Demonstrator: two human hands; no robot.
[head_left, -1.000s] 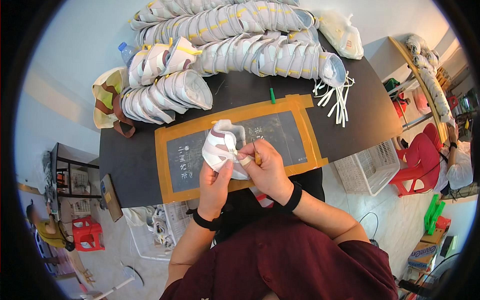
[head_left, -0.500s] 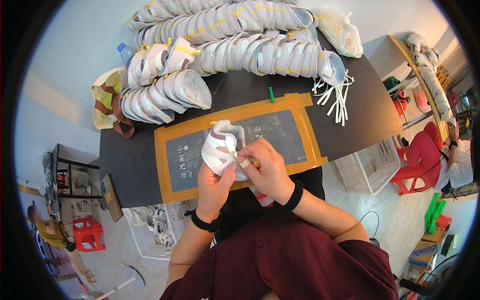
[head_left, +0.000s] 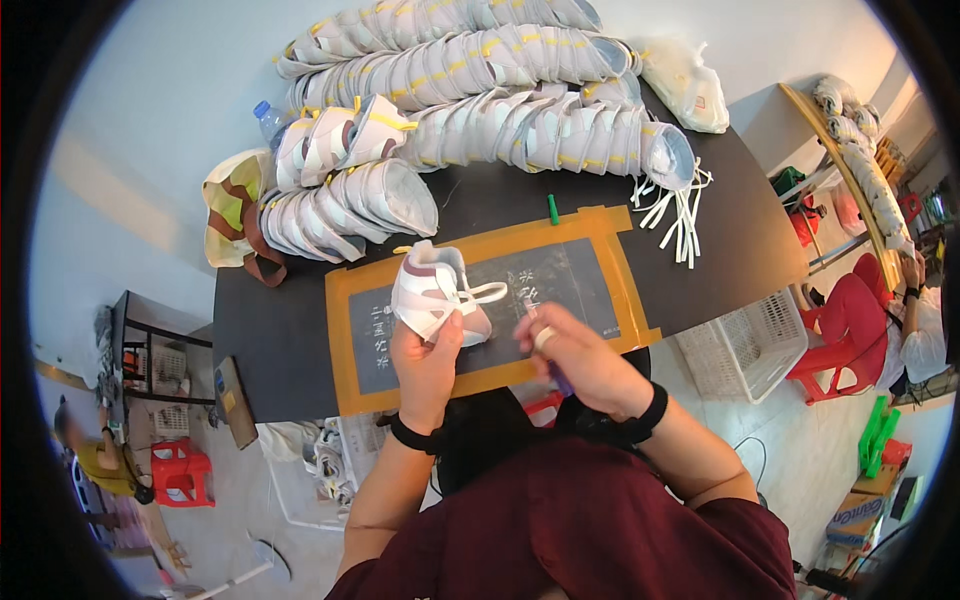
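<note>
My left hand [head_left: 428, 362] is closed round the lower side of a shoe upper [head_left: 425, 300] in white, pale pink and mauve, with a yellow tab at its top. A pale lace loop [head_left: 488, 293] sticks out from the upper's right side. To the right of it, apart from the upper, my right hand [head_left: 580, 365] is closed round a slim tool with a purple handle [head_left: 562, 380]. The tool's kind cannot be told, as the fingers cover most of it and it is blurred. A light band wraps one right finger.
Long rows of nested shoe uppers [head_left: 540, 135] lie across the back of the black table [head_left: 720, 235]. White strips [head_left: 683, 215] hang at the right row's end. A tape-edged mat [head_left: 590, 290], a green stick [head_left: 553, 209] and a white crate [head_left: 745, 335] are nearby.
My right hand has moved away from the shoe upper, to the right and down. The lace loop now stands out from the upper. My left hand keeps its hold on it.
</note>
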